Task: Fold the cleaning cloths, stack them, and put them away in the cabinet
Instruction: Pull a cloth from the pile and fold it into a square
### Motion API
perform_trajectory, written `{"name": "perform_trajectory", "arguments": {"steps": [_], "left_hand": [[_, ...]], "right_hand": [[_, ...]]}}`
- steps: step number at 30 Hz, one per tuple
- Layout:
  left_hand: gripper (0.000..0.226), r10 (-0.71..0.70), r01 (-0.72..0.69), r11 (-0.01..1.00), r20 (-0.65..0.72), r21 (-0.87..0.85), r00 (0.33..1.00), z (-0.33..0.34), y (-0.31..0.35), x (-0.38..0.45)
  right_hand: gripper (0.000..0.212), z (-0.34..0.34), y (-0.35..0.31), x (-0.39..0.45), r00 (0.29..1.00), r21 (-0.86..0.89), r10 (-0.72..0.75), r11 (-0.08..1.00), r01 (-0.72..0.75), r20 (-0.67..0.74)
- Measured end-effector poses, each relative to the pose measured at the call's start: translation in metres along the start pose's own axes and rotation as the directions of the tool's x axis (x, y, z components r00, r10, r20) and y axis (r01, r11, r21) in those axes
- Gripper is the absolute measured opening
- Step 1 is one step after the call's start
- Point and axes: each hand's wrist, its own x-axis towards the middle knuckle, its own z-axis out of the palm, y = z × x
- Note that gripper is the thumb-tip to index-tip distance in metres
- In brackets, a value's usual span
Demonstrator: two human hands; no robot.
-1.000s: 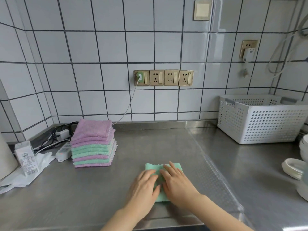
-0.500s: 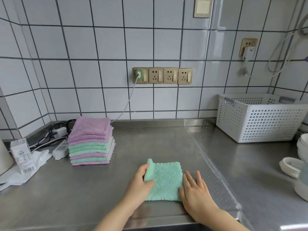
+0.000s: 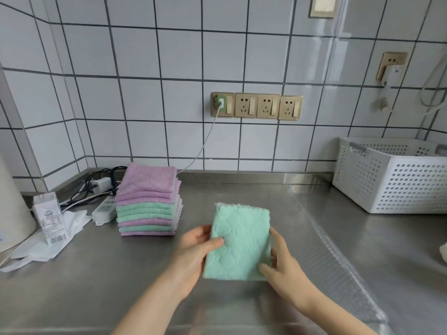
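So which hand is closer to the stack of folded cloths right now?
Left. The left hand grips the green cloth on the side facing the stack of folded cloths; the right hand grips its far side.

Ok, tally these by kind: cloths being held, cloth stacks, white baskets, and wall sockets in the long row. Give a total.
Green cloth, held by left hand and right hand: 1
Stack of folded cloths: 1
White basket: 1
Wall sockets in the row: 4
Total: 7
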Motion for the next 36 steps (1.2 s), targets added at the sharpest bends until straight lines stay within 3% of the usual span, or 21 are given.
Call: {"name": "perform_trajectory", "arguments": {"steps": [4,7,11,13,15,18,20,23,29,36], "left_hand": [[0.027,0.186,-0.182,0.98,-0.045,0.079,0.982,-0.036,0.056,0.025],[0.025,0.357,-0.331,0.92,-0.103,0.21,0.928,-0.061,0.108,0.054],[0.027,0.614,-0.48,0.738,-0.178,0.475,0.769,-0.098,0.168,0.095],[0.032,0.683,-0.468,0.67,-0.232,0.575,0.692,-0.12,0.181,0.121],[0.035,0.645,-0.344,0.672,-0.291,0.656,0.707,-0.147,0.175,0.146],[0.006,0.409,-0.016,0.664,-0.345,0.747,0.845,-0.18,0.135,0.165],[0.008,0.349,0.073,0.669,-0.4,0.74,0.847,-0.191,0.113,0.166],[0.023,0.375,0.0,0.757,-0.433,0.654,0.82,-0.197,0.109,0.167],[0.018,0.432,-0.152,0.826,-0.437,0.542,0.789,-0.194,0.123,0.173],[0.026,0.433,-0.086,0.817,-0.509,0.57,0.744,-0.2,0.111,0.171]], "right_hand": [[0.076,0.02,-0.049,0.045,0.987,0.106,-0.144,0.983,0.151,-0.07],[0.071,0.03,-0.101,0.094,0.965,0.131,-0.233,0.96,0.248,-0.118],[0.068,0.051,-0.167,0.158,0.941,0.108,-0.295,0.943,0.314,-0.166],[0.068,0.066,-0.189,0.183,0.937,0.095,-0.298,0.943,0.318,-0.18],[0.068,0.087,-0.194,0.205,0.954,0.073,-0.261,0.959,0.273,-0.148],[0.061,0.121,-0.176,0.22,0.987,-0.061,-0.154,0.986,0.156,0.038],[0.048,0.134,-0.161,0.219,0.988,-0.09,-0.122,0.987,0.131,0.098],[0.04,0.137,-0.148,0.223,0.989,0.004,-0.132,0.991,0.133,0.071],[0.033,0.134,-0.144,0.229,0.985,0.165,-0.171,0.971,0.171,-0.016],[0.031,0.137,-0.146,0.229,0.979,0.142,-0.201,0.97,0.196,0.026]]}}
